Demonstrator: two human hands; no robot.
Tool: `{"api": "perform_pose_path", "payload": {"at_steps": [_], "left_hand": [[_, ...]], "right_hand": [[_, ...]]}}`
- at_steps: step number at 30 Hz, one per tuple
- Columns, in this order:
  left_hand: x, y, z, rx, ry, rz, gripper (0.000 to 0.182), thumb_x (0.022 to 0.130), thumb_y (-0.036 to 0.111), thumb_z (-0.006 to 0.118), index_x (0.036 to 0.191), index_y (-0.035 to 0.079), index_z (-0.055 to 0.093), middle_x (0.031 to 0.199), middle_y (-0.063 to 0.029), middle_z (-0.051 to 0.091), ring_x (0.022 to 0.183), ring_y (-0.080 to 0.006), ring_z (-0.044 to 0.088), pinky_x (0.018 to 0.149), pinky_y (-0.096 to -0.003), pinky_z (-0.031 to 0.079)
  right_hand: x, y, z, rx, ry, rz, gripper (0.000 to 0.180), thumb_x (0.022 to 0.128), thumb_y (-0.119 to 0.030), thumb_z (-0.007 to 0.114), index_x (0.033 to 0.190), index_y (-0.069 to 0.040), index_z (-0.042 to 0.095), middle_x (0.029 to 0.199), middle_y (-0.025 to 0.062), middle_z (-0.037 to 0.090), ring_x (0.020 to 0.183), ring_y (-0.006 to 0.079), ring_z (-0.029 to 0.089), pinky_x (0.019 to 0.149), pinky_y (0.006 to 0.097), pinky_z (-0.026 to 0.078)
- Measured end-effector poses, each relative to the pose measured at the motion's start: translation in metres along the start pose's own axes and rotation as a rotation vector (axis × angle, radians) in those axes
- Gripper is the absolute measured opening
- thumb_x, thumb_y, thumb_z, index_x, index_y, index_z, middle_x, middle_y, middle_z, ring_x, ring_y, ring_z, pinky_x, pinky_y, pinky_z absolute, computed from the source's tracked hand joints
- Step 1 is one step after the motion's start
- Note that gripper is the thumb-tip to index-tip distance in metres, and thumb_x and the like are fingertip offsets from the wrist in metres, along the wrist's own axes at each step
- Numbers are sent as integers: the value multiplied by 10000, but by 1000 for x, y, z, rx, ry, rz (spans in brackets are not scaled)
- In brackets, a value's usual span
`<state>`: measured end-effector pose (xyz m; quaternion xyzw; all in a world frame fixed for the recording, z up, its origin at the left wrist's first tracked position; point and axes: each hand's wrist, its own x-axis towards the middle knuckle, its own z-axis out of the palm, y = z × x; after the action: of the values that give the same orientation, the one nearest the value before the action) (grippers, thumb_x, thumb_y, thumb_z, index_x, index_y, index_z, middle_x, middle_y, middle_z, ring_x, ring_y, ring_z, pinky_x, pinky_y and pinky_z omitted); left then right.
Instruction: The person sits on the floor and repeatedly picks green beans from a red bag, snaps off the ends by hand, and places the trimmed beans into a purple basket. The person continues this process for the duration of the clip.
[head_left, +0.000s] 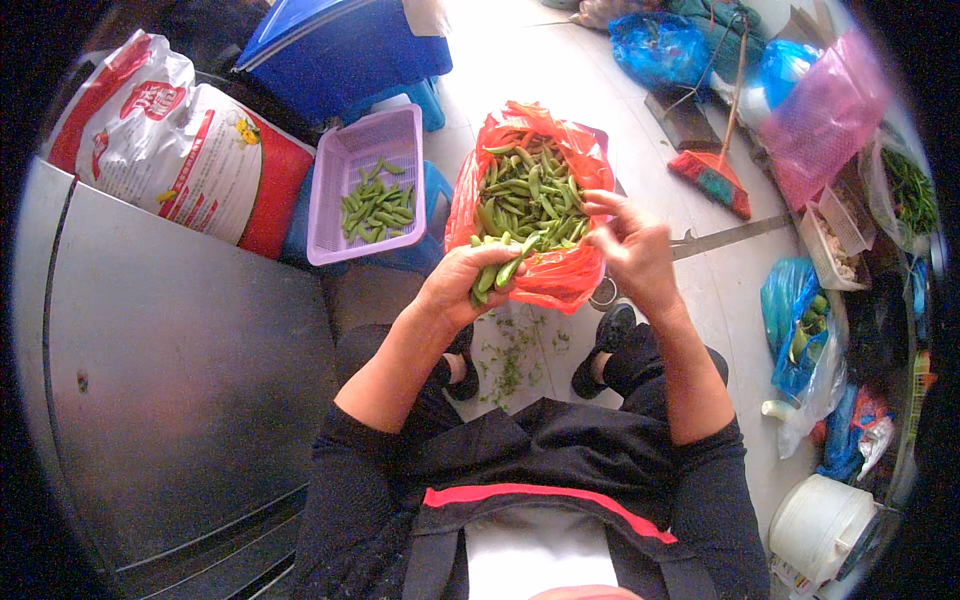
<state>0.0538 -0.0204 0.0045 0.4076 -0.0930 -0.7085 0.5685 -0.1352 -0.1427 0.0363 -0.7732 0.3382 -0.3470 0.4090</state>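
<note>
My left hand (466, 279) holds several green pea pods (495, 274) at the near left edge of a red plastic bag (551, 289). The bag lies open, full of pea pods (529, 184). My right hand (634, 244) is raised at the bag's right edge, fingers apart and slightly blurred, with nothing seen in it. To the left, a purple plastic basket (322, 187) holds a smaller heap of pods (379, 206).
Green scraps (517, 360) lie on the floor between my shoes. A metal cabinet (187, 375), printed sacks (217, 165) and a blue bin (352, 60) stand left. Right are a broom (712, 176), bagged vegetables (810, 330) and a white bucket (821, 521).
</note>
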Motion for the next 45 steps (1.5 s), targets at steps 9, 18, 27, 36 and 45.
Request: {"api": "perform_pose_path", "payload": {"at_steps": [9,18,27,36,45], "left_hand": [[-10,-1,8,845,-20,329,214,777,193,750,874,15,682,719,-12,637,582,-67,546,504,-237,430],[-8,-5,11,1209,5,804,181,809,149,681,931,25,633,777,-49,618,706,-117,589,650,-288,491],[10,96,-87,-353,590,534,222,756,203,676,910,81,573,830,-81,611,725,-237,593,638,-421,499],[20,109,-108,151,682,769,459,809,221,636,1186,-29,561,1056,-158,642,935,-290,642,813,-408,519],[48,-41,-23,2175,60,579,243,763,263,669,884,52,660,964,-110,643,969,-299,596,821,-505,433]], "right_hand": [[-25,7,19,-524,-528,-481,138,828,-53,546,952,8,542,821,156,577,791,331,613,685,430,508],[-22,-6,26,-25,-370,-86,138,838,-74,530,918,32,568,735,177,597,668,278,624,609,368,495],[-42,-3,45,-166,-1080,-247,439,772,-66,624,1209,-95,592,779,149,650,635,225,629,624,351,507],[-24,18,31,-227,-706,-169,268,792,-67,644,1059,-42,654,889,181,676,811,242,681,730,342,531],[46,83,83,-874,-655,-286,161,760,-122,579,861,-87,700,971,126,632,950,326,583,787,425,517]]}}
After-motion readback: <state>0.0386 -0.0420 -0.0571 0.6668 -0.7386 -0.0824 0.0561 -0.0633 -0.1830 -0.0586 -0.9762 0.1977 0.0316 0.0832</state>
